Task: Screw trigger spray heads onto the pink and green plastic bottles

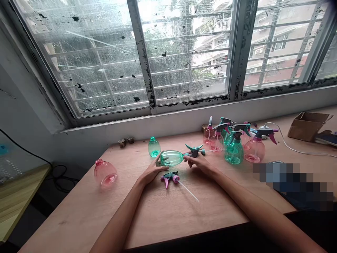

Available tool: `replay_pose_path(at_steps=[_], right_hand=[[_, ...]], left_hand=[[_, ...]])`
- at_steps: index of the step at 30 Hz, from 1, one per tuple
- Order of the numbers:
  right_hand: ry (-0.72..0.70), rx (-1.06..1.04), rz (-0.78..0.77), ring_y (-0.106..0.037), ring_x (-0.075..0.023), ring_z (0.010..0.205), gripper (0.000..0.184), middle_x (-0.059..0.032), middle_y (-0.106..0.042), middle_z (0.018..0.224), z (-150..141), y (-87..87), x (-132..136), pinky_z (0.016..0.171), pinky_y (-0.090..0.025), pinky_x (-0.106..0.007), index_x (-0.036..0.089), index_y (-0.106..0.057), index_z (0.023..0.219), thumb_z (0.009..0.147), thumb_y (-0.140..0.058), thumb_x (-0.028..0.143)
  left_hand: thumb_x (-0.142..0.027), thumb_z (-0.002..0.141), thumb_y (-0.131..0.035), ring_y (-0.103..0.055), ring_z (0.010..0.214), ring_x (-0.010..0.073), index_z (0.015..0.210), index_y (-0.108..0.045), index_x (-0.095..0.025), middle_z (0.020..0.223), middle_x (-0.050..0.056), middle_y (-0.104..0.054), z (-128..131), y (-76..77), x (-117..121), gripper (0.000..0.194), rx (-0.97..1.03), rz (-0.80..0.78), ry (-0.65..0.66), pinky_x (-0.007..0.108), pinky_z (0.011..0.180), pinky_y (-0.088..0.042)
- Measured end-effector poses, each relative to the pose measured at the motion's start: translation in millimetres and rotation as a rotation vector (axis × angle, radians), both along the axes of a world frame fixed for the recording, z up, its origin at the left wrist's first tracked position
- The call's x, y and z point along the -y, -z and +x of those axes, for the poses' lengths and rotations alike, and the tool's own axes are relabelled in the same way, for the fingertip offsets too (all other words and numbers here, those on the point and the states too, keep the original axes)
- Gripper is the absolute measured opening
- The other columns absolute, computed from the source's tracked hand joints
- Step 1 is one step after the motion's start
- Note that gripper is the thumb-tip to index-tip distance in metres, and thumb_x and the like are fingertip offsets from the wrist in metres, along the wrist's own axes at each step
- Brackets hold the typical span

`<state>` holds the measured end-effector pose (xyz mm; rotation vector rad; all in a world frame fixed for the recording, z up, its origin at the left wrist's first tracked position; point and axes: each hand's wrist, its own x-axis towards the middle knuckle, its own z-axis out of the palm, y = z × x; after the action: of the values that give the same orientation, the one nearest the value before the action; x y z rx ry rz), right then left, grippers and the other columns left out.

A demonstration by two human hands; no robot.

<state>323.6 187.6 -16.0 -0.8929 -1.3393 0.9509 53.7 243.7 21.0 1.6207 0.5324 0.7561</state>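
My left hand [154, 168] is closed around the base end of a clear green bottle [171, 158], which lies on its side in the air with its neck toward the right. My right hand [198, 162] grips a black and green spray head [195, 151] close by the bottle's neck. The thin tube of that spray head points right, away from the bottle. Whether the right fingers also touch the neck, I cannot tell. Below the hands, a black and pink spray head [172, 178] with a white tube lies on the table.
An open green bottle [154, 147] stands behind my left hand, and an open pink bottle [105, 173] is at the left. Several spray bottles with heads on, such as a pink one [255, 150], cluster at the right. Beyond are a white cable [285, 140] and a cardboard box [306, 126].
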Motion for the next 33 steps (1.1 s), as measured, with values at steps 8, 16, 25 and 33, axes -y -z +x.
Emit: replay_pose_path(at_steps=[8,16,25,33], right_hand=[[-0.001,-0.01,-0.002,-0.06,-0.0093,0.054,0.016,0.0034,-0.065,0.077,-0.7,-2.1,1.5,0.05,-0.052,-0.022,0.014,-0.065,0.099,0.098,-0.063,0.03],[0.002,-0.002,-0.016,-0.059,-0.009,0.054,0.015,0.0033,-0.065,0.078,-1.8,-5.2,4.3,0.05,-0.052,-0.022,0.014,-0.065,0.101,0.098,-0.063,0.029],[0.027,0.007,-0.019,-0.061,-0.0099,0.057,0.016,0.0025,-0.066,0.08,-2.1,-4.0,3.8,0.052,-0.053,-0.023,0.014,-0.065,0.099,0.098,-0.063,0.03],[0.049,0.012,-0.024,-0.061,-0.0103,0.058,0.017,0.0023,-0.066,0.08,0.0,-2.6,2.4,0.054,-0.054,-0.024,0.014,-0.065,0.096,0.098,-0.063,0.031]], left_hand=[[-0.036,0.097,-0.06,-0.06,0.123,0.0298,0.131,-0.057,-0.019,0.139,0.011,-0.059,5.5,-2.7,1.1,0.038,0.02,-0.011,0.034,0.057,0.105,-0.046],[-0.024,0.091,-0.069,-0.048,0.136,0.0319,0.129,-0.06,-0.02,0.147,0.009,-0.054,-1.2,2.3,-2.4,0.039,0.004,0.015,0.0,0.06,0.115,-0.034],[-0.032,0.095,-0.063,-0.058,0.125,0.0297,0.128,-0.06,-0.019,0.139,0.01,-0.06,4.5,-2.5,0.2,0.035,0.017,0.001,0.031,0.056,0.107,-0.045],[-0.033,0.095,-0.064,-0.055,0.13,0.031,0.134,-0.056,-0.021,0.145,0.011,-0.056,2.8,0.9,-0.9,0.041,0.012,0.007,0.024,0.059,0.111,-0.039]])
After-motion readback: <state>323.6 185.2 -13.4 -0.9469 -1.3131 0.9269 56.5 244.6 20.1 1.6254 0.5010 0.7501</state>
